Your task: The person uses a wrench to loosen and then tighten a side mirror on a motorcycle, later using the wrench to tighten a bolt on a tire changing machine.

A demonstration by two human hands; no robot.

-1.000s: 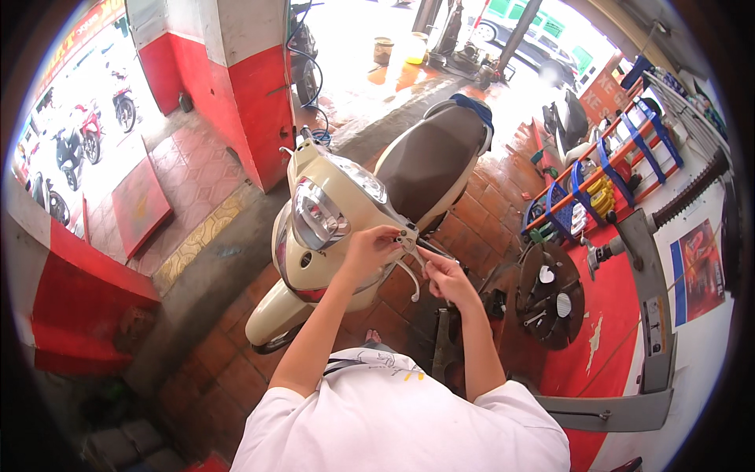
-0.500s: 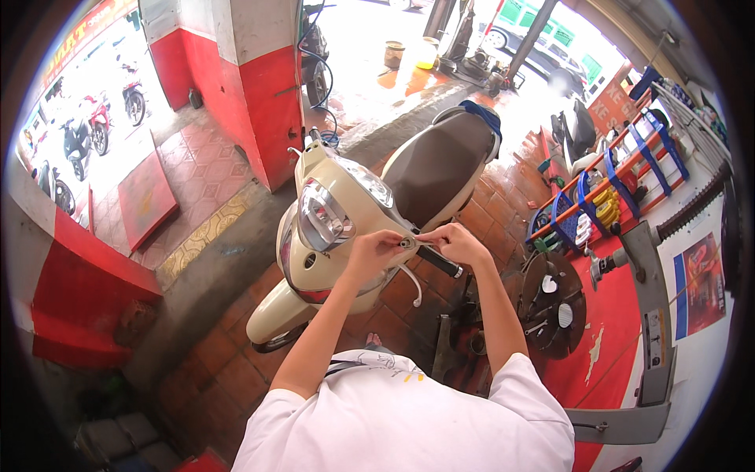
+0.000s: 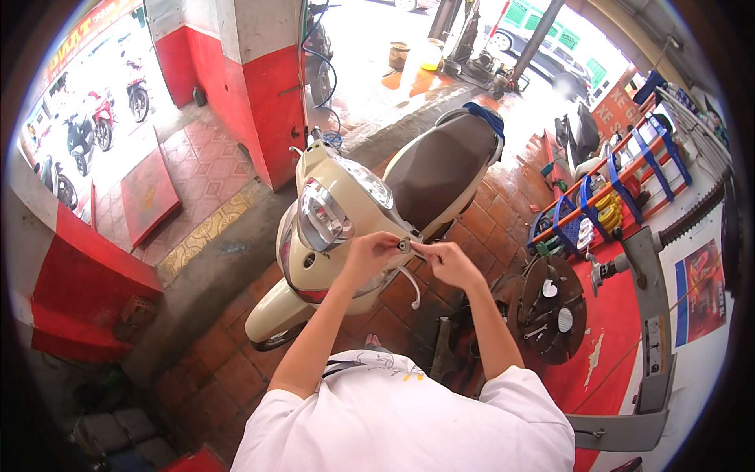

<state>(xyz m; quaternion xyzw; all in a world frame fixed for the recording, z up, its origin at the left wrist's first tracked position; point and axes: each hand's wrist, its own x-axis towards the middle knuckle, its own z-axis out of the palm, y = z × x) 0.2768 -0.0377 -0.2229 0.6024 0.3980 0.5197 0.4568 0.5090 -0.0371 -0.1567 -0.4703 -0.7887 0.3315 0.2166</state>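
A cream scooter (image 3: pixel 346 200) stands in front of me, its headlight toward my left. My left hand (image 3: pixel 370 258) pinches a small round metal part (image 3: pixel 404 245) beside the handlebar, over the front panel. From the right, my right hand (image 3: pixel 451 263) reaches to that part, its index finger stretched to the edge and the other fingers curled; whether it also holds something small is hidden. Just below both hands juts the silver brake lever (image 3: pixel 412 288). Behind them lies the scooter's dark brown seat (image 3: pixel 448 161).
A round dark tray (image 3: pixel 550 342) with tools stands at my right, near a grey machine arm (image 3: pixel 651 315). Farther back are orange-and-blue racks (image 3: pixel 605 189) with bottles. A red-and-white pillar (image 3: pixel 263 102) rises beyond the scooter, and a concrete ledge (image 3: pixel 212 279) runs along the left.
My right hand has shifted slightly down and left, its fingertip still at the small part. My left hand stays nearly in place. The whole view has tilted a little.
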